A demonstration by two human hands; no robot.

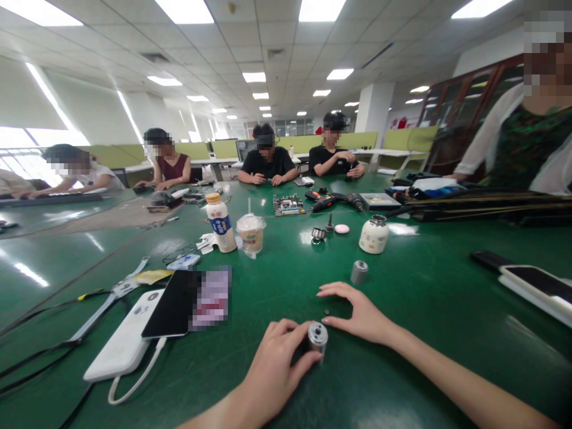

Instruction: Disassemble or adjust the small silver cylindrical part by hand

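Observation:
My left hand point(279, 360) is closed around a small silver cylinder point(318, 338) that looks like an electric motor, standing upright on the green table. Its round end faces up, showing dark holes. Just to the right is my right hand point(363, 313), with thumb and fingers spread apart and nothing gripped. A tiny dark ring-like part point(326, 312) lies between its thumb and fingertips, too small to name. Beyond the right fingers stands a second silver cylinder point(360, 272), open-looking at the top.
A cream jar point(373, 235), pink disc point(342, 229), circuit board point(289, 205) and power drill point(322, 204) stand farther back. Left are a bottle point(220, 223), drink cup point(251, 234), phone point(172, 304) and cabled power bank point(125, 339). Several people sit or stand around the table point(429, 280).

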